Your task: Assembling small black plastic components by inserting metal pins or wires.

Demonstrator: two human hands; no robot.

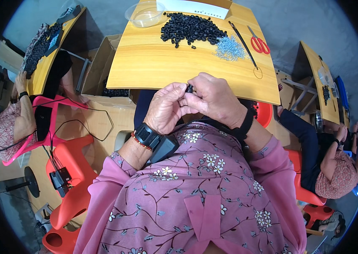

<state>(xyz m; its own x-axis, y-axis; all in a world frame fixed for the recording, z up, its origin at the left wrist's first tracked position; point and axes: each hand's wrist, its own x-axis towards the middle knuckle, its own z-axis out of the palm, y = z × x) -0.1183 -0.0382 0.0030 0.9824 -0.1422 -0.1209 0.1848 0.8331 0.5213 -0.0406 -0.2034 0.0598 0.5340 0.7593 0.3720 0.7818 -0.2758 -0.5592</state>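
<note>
Both hands meet in front of my chest, just off the near edge of the wooden table (157,67). Between thumb and fingers, my left hand (166,106) pinches a small black part (189,89). My right hand (217,99) is closed at the same part, its fingers curled against the left ones. Most of the part is covered by fingertips, so its exact kind is hidden. Farther back on the table lies a heap of small black ring-like parts (191,28). Right beside it is a pile of small clear-bluish pieces (230,48).
Red-handled scissors (258,42) and a thin black stick with a loop (243,44) lie right of the piles. A clear plastic bowl (145,17) and a white box (196,7) stand at the back. Cardboard box (102,63) at left; red chair (71,169); people work at side tables.
</note>
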